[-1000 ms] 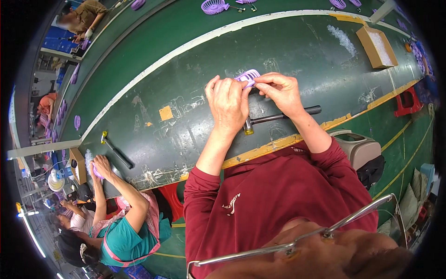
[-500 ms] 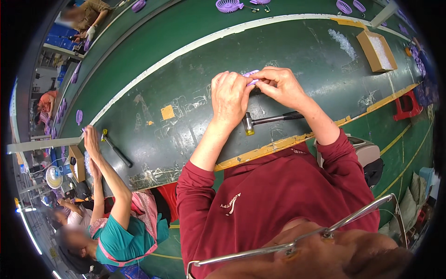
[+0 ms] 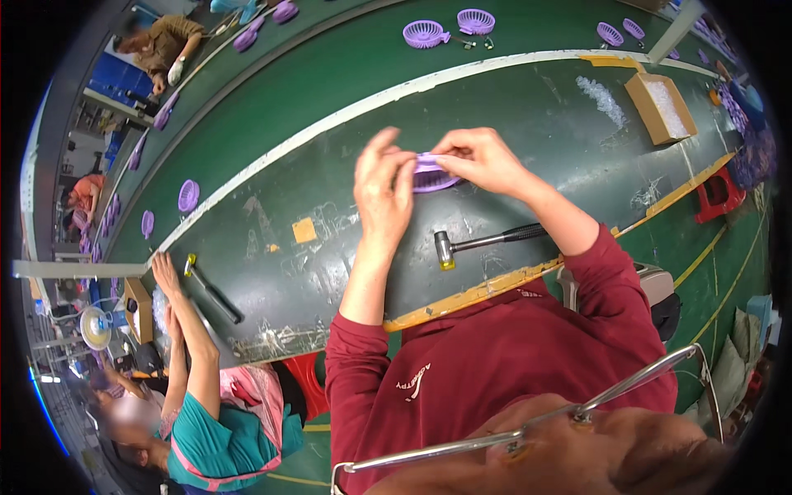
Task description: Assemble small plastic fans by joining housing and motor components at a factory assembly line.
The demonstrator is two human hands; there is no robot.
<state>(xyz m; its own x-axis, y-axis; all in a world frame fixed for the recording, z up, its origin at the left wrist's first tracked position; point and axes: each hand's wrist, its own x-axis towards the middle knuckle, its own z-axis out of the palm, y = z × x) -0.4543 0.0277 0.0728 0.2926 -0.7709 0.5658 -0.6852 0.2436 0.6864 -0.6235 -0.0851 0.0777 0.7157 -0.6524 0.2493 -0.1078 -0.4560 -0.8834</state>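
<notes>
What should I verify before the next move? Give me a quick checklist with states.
1. Right hand pinching the purple ribbed fan grille: ok.
2. Left hand gripping it firmly: cannot tell, fingers blurred.
3. Nearer mallet lying free of both hands: ok.
4. Translucent pieces all in the cardboard box: not ok, some are piled on the bench.
5. Co-worker's hands away from the grille: ok.

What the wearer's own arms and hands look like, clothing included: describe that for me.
Both arms wear the plain dark-red sleeves of a matching top, bunched and ending partway along the forearms, with no marking visible on them. Beyond them the forearms are uncovered. The left hand and right hand are ungloved, and no watch or bracelet shows at either wrist.
</notes>
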